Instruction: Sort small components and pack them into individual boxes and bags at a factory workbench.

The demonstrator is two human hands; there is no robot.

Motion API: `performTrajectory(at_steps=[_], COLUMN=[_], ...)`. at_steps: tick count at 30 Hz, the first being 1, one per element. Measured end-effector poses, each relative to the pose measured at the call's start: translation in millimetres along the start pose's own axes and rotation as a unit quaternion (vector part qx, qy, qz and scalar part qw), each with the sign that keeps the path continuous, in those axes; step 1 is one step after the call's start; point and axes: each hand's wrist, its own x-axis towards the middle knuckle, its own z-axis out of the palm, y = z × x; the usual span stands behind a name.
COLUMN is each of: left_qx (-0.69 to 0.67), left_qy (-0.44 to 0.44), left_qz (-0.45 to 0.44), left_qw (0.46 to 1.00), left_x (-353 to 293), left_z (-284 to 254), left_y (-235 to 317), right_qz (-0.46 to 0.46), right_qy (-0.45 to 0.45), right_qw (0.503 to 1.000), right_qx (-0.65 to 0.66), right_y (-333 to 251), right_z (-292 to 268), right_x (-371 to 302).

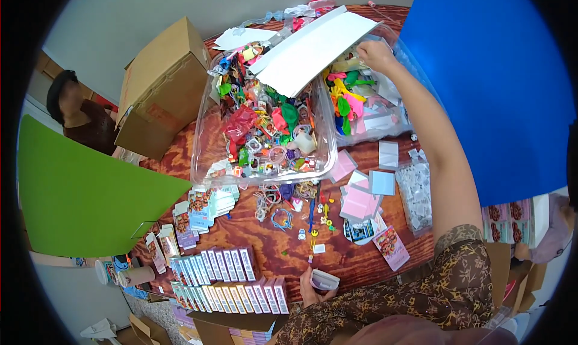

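Observation:
Low in the view, at the table's near edge, my left hand (309,289) is wrapped round a small open carton (325,280) with its opening upward. My right arm stretches far forward, and my right hand (378,56) is closed above the right-hand plastic bin (394,128). Whatever its fingers may hold is hidden. Balloons (346,101) in green, yellow and pink lie in that bin, with cards and packets. Beside my right hand, a white folded sheet (316,50) lies across the bins. The larger clear bin (265,177) is heaped with small colourful toys and trinkets.
Rows of small cartons (229,282) stand near left. Pink and blue cards (361,200), loose trinkets (313,218) and a bag of small white packets (415,194) cover the middle and right. A cardboard box (162,86) stands far left, near another person (84,116).

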Motion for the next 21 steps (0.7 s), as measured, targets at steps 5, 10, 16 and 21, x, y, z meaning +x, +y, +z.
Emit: performTrajectory(at_steps=[5,10,16,21], left_qx=[-0.154,-0.133,-0.103,-0.077], left_qy=[0.062,0.042,-0.006,-0.043], left_qz=[-0.163,-0.145,-0.129,-0.106], left_qw=[0.973,0.980,0.986,0.990], left_x=[22.5,41.2,45.8,44.9], left_z=[14.2,15.8,16.6,13.6], left_y=[27.6,31.7,34.8,37.0], right_qz=[0.038,0.052,0.058,0.122], right_qy=[-0.135,-0.134,-0.170,-0.188], right_qw=[0.987,0.990,0.978,0.954], right_qx=[-0.083,-0.003,0.102,0.202], right_y=[43.0,25.7,29.5,23.1], right_z=[40.5,59.1,63.3,58.7], right_x=[43.3,71.6,69.0,65.5])
